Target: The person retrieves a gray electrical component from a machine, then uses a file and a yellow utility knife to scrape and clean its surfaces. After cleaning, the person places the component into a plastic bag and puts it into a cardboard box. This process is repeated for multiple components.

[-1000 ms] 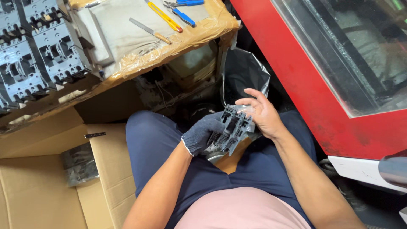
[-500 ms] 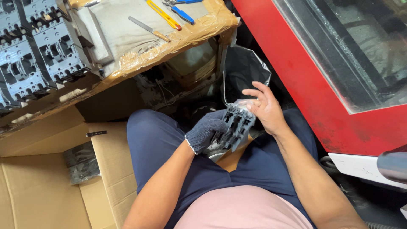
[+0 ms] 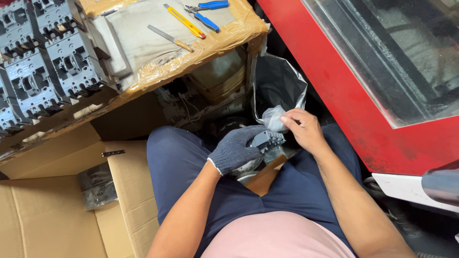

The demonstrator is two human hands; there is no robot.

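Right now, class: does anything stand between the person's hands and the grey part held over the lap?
Partly. The gloved left hand grips the grey moulded part directly. The bare right hand pinches a clear plastic bag that lies against the part's top, so plastic sits between those fingers and the part.

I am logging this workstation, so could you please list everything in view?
Grey part: one, held over the lap.
Clear plastic bag: one, at the right fingertips.
Grey units: several, top left.
Yellow knife: one, on the taped table.
Blue pliers: one, same table.
Cardboard box: one, brown, lower left.
Black bin bag: one, under the table.
Left hand: gloved, gripping the part.
Right hand: bare, pinching the bag.
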